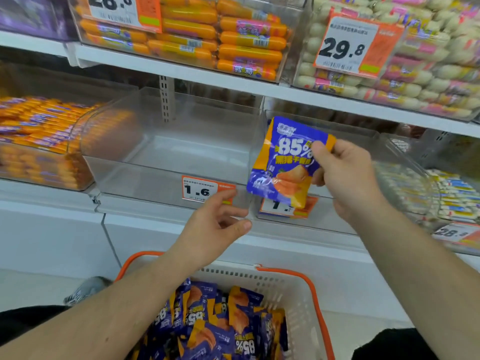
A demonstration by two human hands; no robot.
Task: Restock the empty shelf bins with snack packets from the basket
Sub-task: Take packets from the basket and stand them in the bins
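now the right hand [345, 175] pinches a packet [283, 162] by its right edge, hanging upright just right of the empty bin [168, 152], so the drop lies up and left. left hand [218, 222] hovers loose and empty at the bin's front lip, nearer it. more packets fill the basket [298, 289] below, its near end cut off.

left hand [217, 222]: raised, fingers loosely curled, holding nothing
right hand [345, 175]: raised higher, thumb and fingers pinching
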